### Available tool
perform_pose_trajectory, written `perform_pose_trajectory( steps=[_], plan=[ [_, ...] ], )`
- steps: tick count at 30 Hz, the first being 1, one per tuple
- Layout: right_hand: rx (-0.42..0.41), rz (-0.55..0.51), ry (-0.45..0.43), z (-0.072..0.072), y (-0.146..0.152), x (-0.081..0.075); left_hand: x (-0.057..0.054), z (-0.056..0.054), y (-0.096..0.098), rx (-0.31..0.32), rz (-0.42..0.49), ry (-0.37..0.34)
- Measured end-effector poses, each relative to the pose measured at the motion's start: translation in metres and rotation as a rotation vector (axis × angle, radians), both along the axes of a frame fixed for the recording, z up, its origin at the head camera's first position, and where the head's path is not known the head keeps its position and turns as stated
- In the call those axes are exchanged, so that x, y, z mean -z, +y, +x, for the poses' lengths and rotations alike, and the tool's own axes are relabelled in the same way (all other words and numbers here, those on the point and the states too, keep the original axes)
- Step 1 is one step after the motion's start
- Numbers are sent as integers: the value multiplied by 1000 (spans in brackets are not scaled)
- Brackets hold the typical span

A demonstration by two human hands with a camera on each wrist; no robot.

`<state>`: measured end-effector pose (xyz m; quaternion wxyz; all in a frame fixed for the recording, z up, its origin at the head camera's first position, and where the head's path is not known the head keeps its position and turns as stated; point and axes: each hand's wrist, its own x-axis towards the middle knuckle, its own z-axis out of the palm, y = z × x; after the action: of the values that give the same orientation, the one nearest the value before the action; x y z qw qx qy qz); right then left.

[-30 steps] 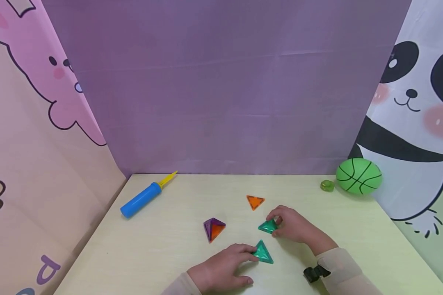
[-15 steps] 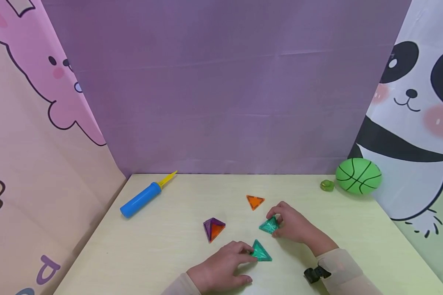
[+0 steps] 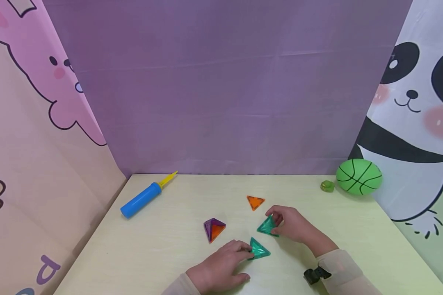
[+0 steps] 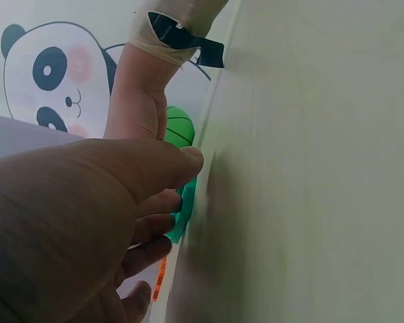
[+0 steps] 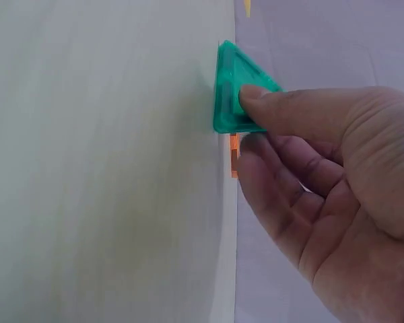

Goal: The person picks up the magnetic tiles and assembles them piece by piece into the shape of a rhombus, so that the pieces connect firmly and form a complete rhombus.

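Right hand [image 3: 289, 224]: the fingers are pinching the far green triangle [image 5: 234, 79], the thumb pressing on its face.
Left hand [image 3: 223, 262]: the fingers are reaching out loosely, their tips touching the near green triangle [image 3: 259, 249], while the thumb is standing apart.
Near green triangle's place: it is sitting on the bench [image 3: 151, 250], between the hands.
Handling: both triangles are looking like light, stiff plastic, probably smooth and slightly slippery.
Where to hold: the rims seem to be offering the surest grip, thumb opposite fingertip.
Around: an orange triangle [image 3: 255, 202] is lying beyond; a purple-and-orange pyramid [image 3: 214, 229] is resting leftward.
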<state>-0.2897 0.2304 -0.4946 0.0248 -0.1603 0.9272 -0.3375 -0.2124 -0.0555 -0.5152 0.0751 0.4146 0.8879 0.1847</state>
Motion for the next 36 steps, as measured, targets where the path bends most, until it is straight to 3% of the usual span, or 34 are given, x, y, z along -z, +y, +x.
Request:
perform_pose_trajectory(
  steps=[12,18,27,36],
  plan=[
    [-34,14,11,0,3,4,2,-2,-3,47,-18,39],
    [-62,-4,35,0,3,3,3,-1,-5,27,-11,61],
    [-60,-9,44,3,-4,-3,3,0,-7,-16,-12,20],
    [-94,-18,70,5,-8,-4,2,2,-7,-5,-10,16]
  ],
)
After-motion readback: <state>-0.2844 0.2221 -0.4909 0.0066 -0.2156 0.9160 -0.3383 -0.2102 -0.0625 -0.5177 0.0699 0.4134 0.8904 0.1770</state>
